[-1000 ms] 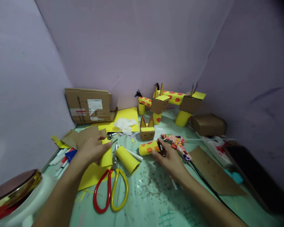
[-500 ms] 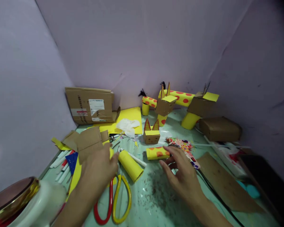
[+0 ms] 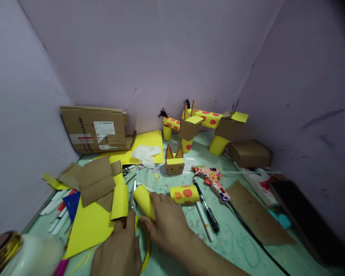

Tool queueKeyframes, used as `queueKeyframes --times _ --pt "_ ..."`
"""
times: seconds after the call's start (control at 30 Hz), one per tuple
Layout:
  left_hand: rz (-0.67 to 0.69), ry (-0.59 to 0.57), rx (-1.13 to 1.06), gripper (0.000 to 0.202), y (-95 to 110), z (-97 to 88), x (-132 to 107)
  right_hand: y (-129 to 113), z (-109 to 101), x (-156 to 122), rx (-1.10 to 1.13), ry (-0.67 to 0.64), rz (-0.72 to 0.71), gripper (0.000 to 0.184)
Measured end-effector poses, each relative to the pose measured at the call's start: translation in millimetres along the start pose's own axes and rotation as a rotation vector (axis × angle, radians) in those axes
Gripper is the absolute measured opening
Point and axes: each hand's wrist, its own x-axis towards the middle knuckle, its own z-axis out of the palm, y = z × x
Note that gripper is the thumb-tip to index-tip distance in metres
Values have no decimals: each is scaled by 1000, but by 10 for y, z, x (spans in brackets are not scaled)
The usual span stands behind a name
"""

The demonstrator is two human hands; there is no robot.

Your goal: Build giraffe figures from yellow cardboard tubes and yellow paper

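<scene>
My right hand [image 3: 171, 226] is closed around a plain yellow paper tube [image 3: 142, 198], thumb on the near side and fingers over the top. To its left, my left hand [image 3: 117, 247] lies over the handles of the scissors [image 3: 133, 199], fingers bent down on them. The scissors' blades point away from me, and the red handle is mostly covered. Another plain yellow tube [image 3: 120, 202] rests just beyond my left fingers. Right of the held tube lies a yellow tube with orange spots [image 3: 184, 194]. Behind it sits a small cardboard box head with pointed ears [image 3: 174, 166].
Spotted giraffe-like figures [image 3: 189, 128] stand at the back. Cardboard scraps [image 3: 96, 180], yellow paper [image 3: 89, 226] and white markers [image 3: 56, 218] lie left. On the right are a black pen [image 3: 208, 211], a glue gun [image 3: 215, 182] with cable, and a dark phone-like slab [image 3: 299, 218].
My right hand has moved left from the spotted tube onto the plain one. My left hand has come down and back onto the scissors' handles. The view has shifted right.
</scene>
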Motion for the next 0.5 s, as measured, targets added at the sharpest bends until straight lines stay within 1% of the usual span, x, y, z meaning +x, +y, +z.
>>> queueKeyframes --times 0.1,0.2,0.27,0.37,0.43,0.5 --pt "-18 18 -82 54 -63 37 39 24 -15 3 113 44 -8 46" --pt "-85 110 -240 48 -169 31 90 109 -128 -88 334 100 -21 49" --pt "-135 158 -408 41 -241 10 118 181 -253 -182 464 103 26 51" --pt "-173 257 -730 36 -300 -14 134 303 -448 -349 589 70 137 49" --pt "-172 309 -955 38 -301 -30 128 409 -536 -486 640 56 187 49" --pt "-171 303 -1149 48 -289 -60 112 541 -571 -641 677 36 190 48"
